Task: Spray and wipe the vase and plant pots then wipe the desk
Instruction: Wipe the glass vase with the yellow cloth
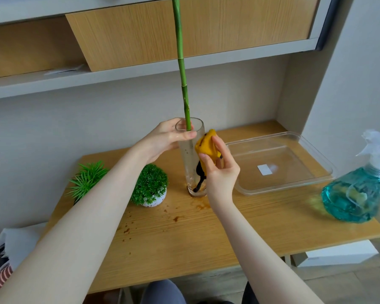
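The left hand [162,139] is holding the glass vase [192,159] near its rim, with the thumb lying across the front of the glass and the fingers curling behind it. The vase is standing upright on the wooden tabletop [206,233], and a long green stalk [181,66] is rising out of it toward the shelves above. The right hand [219,172] is gripping a yellow cloth [206,145] and is pressing it against the right side of the vase, just below the left grip. A dark part of the cloth is hanging down beside the glass.

Brown stains [176,219] are lying on the tabletop under and in front of both grips, some as a smear at the foot of the vase and others as small drops going toward the near edge. To the left of the left grip, a small plant in a white pot [150,187] is standing near the vase, and a second plant [87,178] is standing further left, partly hidden behind the forearm. To the right of the right grip a clear plastic tray [279,189] is lying flat, and further right a spray bottle [355,194] with blue liquid is standing near the tabletop edge.

Behind the tabletop a grey wall is rising to a grey shelf [140,71] with wood panels. A white box [333,255] is lying on the floor at the right.
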